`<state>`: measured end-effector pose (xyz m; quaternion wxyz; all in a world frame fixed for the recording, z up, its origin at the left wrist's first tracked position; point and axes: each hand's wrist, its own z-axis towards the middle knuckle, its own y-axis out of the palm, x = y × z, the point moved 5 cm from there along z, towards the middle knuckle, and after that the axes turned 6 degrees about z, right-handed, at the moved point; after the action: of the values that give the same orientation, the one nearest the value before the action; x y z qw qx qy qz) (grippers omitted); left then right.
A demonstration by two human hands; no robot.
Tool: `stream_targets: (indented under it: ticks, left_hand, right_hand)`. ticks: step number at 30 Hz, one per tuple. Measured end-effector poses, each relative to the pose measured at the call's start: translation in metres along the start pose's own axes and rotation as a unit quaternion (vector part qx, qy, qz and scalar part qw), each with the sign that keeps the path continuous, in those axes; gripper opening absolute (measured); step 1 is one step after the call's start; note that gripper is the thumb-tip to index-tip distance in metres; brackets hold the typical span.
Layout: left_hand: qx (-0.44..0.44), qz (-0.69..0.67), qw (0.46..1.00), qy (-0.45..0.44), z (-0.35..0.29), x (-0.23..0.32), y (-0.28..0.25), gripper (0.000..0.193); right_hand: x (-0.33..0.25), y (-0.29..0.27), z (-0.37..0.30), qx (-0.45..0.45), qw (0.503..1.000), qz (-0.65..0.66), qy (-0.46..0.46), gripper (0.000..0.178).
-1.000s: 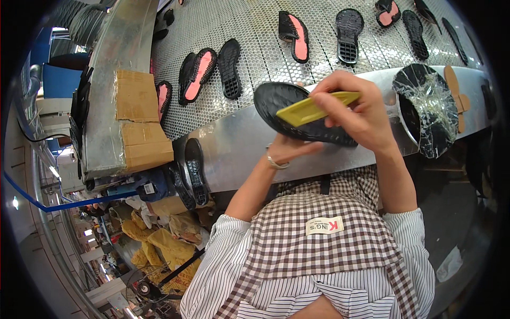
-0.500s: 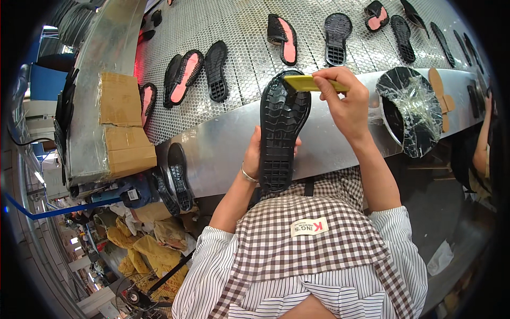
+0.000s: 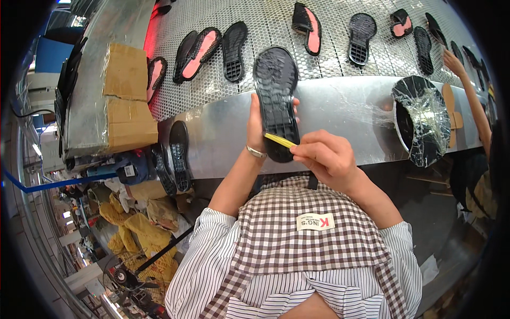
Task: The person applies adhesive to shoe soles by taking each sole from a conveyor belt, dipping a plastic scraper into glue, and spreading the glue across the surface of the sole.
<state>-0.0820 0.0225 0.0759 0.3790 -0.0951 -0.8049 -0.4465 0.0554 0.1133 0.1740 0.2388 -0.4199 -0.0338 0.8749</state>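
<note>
- While my left hand grips the black shoe outsole upright from behind, fingers closed around it,
- my right hand pinches a yellow brush against the outsole's heel.

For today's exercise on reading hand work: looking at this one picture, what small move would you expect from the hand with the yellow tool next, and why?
Probably a short stroke up the black sole toward its toe. The right hand has the yellow tool laid across the heel end, while the left hand holds the sole upright from behind, tread facing the person. Most of the tread lies above the tool.
</note>
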Motion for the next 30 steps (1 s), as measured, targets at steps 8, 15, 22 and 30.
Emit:
stream_targets:
  ticks: [8, 15, 22, 30]
  left_hand:
    - [0.039, 0.023, 0.998, 0.033, -0.001, 0.010, 0.010, 0.079]
    - [-0.009, -0.031, 0.999, 0.001, -0.014, 0.009, 0.000, 0.073]
    - [0.035, -0.014, 0.999, 0.016, -0.072, 0.046, -0.074, 0.056]
    - [0.412, 0.655, 0.628, 0.085, -0.191, 0.105, -0.195, 0.080]
  right_hand:
    - [0.067, 0.001, -0.006, 0.208, 0.889, 0.228, 0.339, 0.016]
    - [0.036, 0.016, 0.011, 0.187, 0.964, 0.084, 0.170, 0.008]
    - [0.030, 0.016, -0.018, 0.141, 0.946, 0.148, 0.253, 0.004]
    - [0.051, 0.006, -0.026, 0.188, 0.911, 0.180, 0.321, 0.007]
